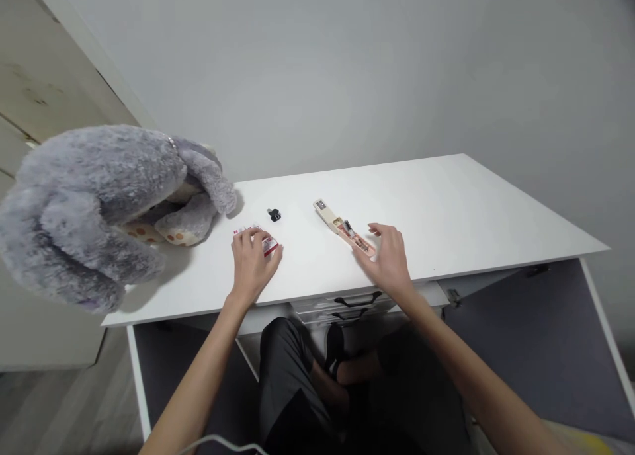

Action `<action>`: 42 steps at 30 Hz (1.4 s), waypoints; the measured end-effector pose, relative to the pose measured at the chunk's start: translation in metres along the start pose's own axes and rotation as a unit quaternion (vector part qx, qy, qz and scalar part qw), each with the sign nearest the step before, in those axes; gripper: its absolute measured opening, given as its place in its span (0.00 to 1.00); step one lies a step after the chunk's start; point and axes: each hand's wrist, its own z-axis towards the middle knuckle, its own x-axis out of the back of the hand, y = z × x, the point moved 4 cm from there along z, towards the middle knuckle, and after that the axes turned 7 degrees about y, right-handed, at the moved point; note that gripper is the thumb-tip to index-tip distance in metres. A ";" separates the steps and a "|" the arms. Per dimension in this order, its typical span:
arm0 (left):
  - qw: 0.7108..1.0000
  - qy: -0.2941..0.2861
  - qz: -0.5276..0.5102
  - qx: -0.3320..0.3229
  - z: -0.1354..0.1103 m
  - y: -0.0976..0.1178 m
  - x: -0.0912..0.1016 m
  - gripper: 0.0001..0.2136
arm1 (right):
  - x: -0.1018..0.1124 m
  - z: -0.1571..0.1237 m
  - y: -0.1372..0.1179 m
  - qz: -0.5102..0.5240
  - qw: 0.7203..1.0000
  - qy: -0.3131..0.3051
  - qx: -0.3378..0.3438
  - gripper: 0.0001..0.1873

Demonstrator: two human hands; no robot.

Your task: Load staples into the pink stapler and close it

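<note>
Red-and-white packet (266, 243), print unreadable, under left hand (252, 260); right hand (389, 256) open beside beige case (342, 226)

The person is showing two bare forearms, with no sleeves, watch, bracelets or rings in view. The left grip (253, 260) and the right grip (389, 260) are both uncovered, with no gloves. The fingernails are showing as short and unpainted. On the lower body the person is wearing dark, near-black trousers (285, 375) of a smooth fabric that is catching a faint sheen at the knee. One foot is wearing a black sock or soft shoe (335, 349); which of the two cannot be told.
</note>
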 end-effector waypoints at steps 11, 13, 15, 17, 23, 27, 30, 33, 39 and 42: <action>0.994 -0.043 -0.071 -0.075 0.004 0.022 0.004 0.08 | -0.017 0.004 0.028 -0.064 0.992 -0.102 -0.024 0.19; 0.991 -0.059 -0.110 -0.054 0.004 0.027 0.003 0.08 | -0.018 0.005 0.031 -0.036 0.994 -0.090 -0.043 0.20; 0.983 -0.085 -0.162 -0.019 0.005 0.032 -0.001 0.09 | -0.018 0.005 0.033 0.004 0.995 -0.073 -0.067 0.21; 0.968 -0.118 -0.219 0.034 0.005 0.037 -0.009 0.12 | -0.017 0.005 0.035 0.045 0.993 -0.064 -0.088 0.22; 0.858 -0.153 -0.439 0.219 0.005 0.049 -0.042 0.26 | -0.011 0.006 0.031 0.180 0.973 -0.107 -0.095 0.22; 0.807 -0.167 -0.504 0.259 0.012 0.061 -0.051 0.32 | -0.007 0.008 0.027 0.203 0.965 -0.147 -0.082 0.20; 0.797 -0.178 -0.513 0.263 0.016 0.067 -0.051 0.33 | -0.005 0.009 0.023 0.216 0.958 -0.175 -0.073 0.19; 0.802 -0.175 -0.505 0.268 0.015 0.068 -0.049 0.32 | -0.003 0.010 0.022 0.243 0.948 -0.185 -0.092 0.18; 0.820 -0.209 -0.480 0.230 0.013 0.072 -0.047 0.26 | -0.003 0.010 0.031 0.338 0.902 -0.136 -0.231 0.22; 0.820 -0.231 -0.485 0.198 0.011 0.074 -0.050 0.22 | -0.004 0.012 0.035 0.363 0.887 -0.092 -0.269 0.24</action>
